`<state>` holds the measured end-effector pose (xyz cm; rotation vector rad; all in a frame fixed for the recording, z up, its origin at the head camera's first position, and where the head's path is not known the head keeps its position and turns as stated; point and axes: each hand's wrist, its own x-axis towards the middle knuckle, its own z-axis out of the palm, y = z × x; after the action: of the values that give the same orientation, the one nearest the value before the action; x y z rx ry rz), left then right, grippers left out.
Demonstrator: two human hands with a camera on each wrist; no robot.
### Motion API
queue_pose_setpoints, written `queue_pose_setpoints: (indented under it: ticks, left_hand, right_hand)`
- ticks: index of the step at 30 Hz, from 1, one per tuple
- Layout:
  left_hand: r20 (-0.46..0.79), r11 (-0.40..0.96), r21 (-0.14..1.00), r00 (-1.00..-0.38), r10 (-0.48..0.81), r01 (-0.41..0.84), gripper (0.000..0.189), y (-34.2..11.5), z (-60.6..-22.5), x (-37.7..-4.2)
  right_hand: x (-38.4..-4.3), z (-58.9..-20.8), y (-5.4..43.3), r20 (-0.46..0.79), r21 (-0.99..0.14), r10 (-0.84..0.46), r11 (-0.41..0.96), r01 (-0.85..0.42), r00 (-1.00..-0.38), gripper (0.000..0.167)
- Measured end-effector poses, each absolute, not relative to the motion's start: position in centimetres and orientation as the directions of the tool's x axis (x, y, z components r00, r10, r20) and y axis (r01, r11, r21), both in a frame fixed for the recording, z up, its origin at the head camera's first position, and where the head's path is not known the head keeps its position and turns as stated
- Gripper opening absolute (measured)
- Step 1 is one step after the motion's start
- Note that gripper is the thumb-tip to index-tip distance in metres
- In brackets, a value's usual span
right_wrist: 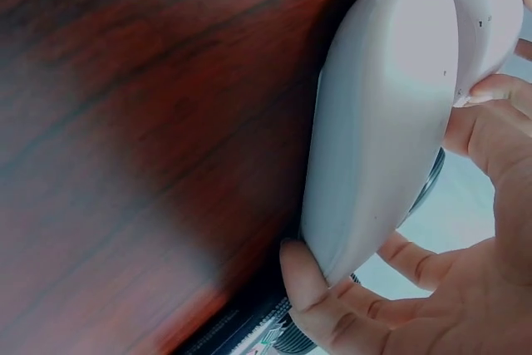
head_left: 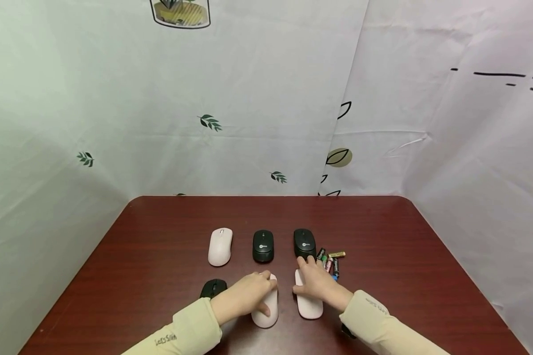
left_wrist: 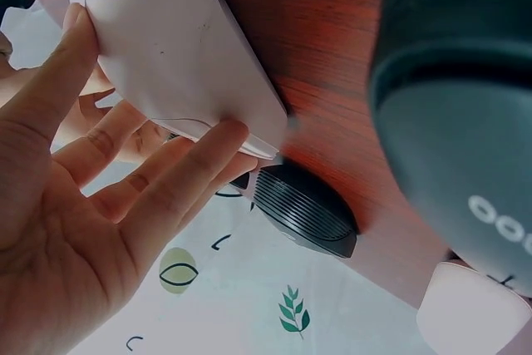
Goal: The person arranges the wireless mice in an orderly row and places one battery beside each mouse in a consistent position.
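My left hand [head_left: 247,294] holds a white computer mouse [head_left: 265,319] near the table's front, thumb along one side and fingertips at its far end. In the left wrist view this mouse [left_wrist: 179,35] shows its smooth, speckled back. To its right, a second white mouse [head_left: 311,308] lies under my right hand [head_left: 318,282], gripped between thumb and fingers. The right wrist view shows that mouse [right_wrist: 382,122] from its rounded end, with fingertips at the far end and side. Just beyond the right hand, a black mouse [head_left: 304,241] is partly covered by its fingers.
Another white mouse [head_left: 219,246] and a black mouse [head_left: 263,245] stand in the back row. A black mouse [head_left: 213,287] sits left of my left hand, partly behind the forearm. Several loose batteries [head_left: 329,264] lie beside the right hand. A dark object [head_left: 348,331] peeks from under the right sleeve.
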<state>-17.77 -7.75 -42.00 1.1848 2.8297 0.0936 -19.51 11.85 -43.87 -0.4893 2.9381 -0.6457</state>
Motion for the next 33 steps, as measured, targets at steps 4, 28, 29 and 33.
queue_pose_setpoints:
  ticks: [4,28,29,33]
  left_hand:
    - [-0.042,0.703,0.082,-0.702,0.711,0.707,0.046,-7.78,-41.97,-17.73]
    - [-0.017,0.693,0.077,-0.694,0.720,0.717,0.046,-7.85,-41.93,-17.61]
    - [-0.019,0.693,0.078,-0.694,0.720,0.717,0.046,-7.87,-41.89,-17.57]
    - [-0.018,0.694,0.081,-0.695,0.719,0.716,0.046,-7.85,-41.93,-17.63]
  right_hand:
    - [-19.48,-43.92,12.00,-0.025,-0.407,-0.325,0.867,-0.287,-0.945,0.058]
    - [-18.83,-43.67,12.06,-0.057,-0.335,-0.363,0.885,-0.325,-0.930,0.053]
    - [-18.79,-43.66,12.02,-0.062,-0.328,-0.364,0.887,-0.326,-0.929,0.054]
    - [-18.67,-43.52,11.94,-0.083,-0.315,-0.356,0.895,-0.314,-0.931,0.054]
